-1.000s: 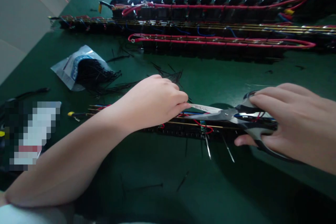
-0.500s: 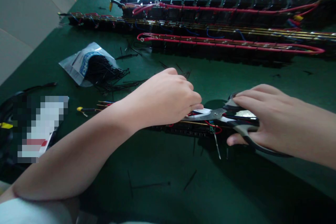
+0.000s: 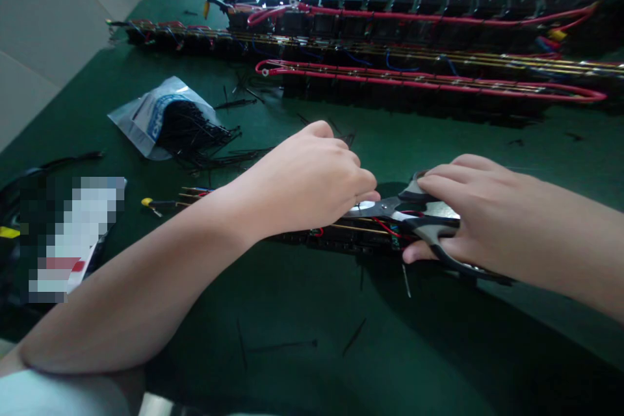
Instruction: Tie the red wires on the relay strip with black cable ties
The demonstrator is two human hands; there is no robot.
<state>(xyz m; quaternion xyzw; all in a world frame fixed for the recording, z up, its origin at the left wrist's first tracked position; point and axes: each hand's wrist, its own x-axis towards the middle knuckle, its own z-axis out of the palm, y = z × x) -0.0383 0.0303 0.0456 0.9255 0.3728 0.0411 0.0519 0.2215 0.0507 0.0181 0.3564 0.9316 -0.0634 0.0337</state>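
My right hand (image 3: 478,208) is closed round the grey-and-black handles of a pair of scissors (image 3: 387,207). Their blades point left, and the tips go out of sight behind my left hand (image 3: 326,175). That hand is closed over a long black strip assembly (image 3: 351,240) with brass rods and red wires, lying across the table. Its fingertips are turned away, so what they pinch is hidden. At the strip's left end a yellow-tipped lead (image 3: 147,202) sticks out.
A clear plastic bag (image 3: 141,120) spills black cable ties (image 3: 195,133) behind my left forearm. Several loose ties lie on the green table (image 3: 292,377). Long assemblies with red cables (image 3: 439,86) line the back. At far left is a blurred white object (image 3: 82,234).
The scissors and my right hand have moved left, bringing the blades further in behind my left hand. The handles look slightly closer together. My left hand has hardly moved.
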